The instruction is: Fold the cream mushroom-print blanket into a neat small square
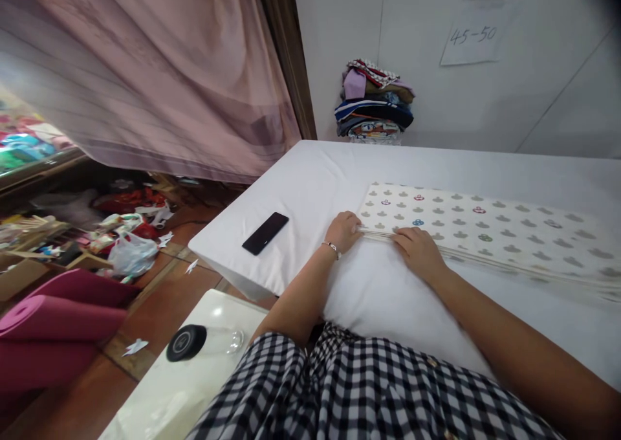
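My left grip [344,230] and right grip [418,252], fingers half-curled; folded printed cloth [460,222] touches both, stretching rightward; whether they pinch it, I cannot tell from here; phone [266,233] left of both on counter [315,175].

Single camera, head-worn, looking forward and down. Closest to the lens: the wearer's checked garment [369,388], along the bottom edge. White-covered table [315,181] spans the middle and right, seen obliquely from above; printed cloth [495,230] sits right of centre at mid-range. Wall [543,103] closes the view beyond; floor [165,304] shows lower left, farther below.
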`<state>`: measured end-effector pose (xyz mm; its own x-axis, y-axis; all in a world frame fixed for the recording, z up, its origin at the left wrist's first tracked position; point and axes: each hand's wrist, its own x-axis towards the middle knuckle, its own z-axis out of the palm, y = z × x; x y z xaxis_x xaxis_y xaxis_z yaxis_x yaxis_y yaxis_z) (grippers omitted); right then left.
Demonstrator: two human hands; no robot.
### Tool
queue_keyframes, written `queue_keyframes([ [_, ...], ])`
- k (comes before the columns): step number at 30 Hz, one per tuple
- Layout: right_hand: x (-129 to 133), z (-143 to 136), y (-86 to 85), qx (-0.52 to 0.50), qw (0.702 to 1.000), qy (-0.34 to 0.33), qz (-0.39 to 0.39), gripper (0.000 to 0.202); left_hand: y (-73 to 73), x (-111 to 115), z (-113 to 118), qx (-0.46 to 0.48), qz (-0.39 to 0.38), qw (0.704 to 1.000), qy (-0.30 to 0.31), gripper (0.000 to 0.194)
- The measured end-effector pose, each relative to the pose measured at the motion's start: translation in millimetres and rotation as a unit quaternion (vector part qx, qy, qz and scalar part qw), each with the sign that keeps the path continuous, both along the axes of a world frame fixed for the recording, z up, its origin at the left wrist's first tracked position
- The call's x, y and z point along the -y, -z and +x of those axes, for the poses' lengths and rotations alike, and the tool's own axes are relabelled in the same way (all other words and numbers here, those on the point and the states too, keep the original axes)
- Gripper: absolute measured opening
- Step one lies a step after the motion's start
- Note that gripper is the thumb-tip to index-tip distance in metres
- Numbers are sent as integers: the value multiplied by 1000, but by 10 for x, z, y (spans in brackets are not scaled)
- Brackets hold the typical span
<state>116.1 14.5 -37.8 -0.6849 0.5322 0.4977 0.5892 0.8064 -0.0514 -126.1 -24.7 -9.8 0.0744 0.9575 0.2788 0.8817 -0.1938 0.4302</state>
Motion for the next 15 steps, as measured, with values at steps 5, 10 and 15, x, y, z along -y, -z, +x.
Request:
queue_keyframes([
  [5,-7,9,51,-41,999,-1,-6,30,-33,21,-17,71,-71,994,-39,12],
  [10,-19,2,57,-38,999,-2,-21,29,25,-2,34,140,-56,986,-65,8],
  [15,-9,-3,40,-38,999,-11,-24,30,89,-51,102,170,-5,981,-93,12],
])
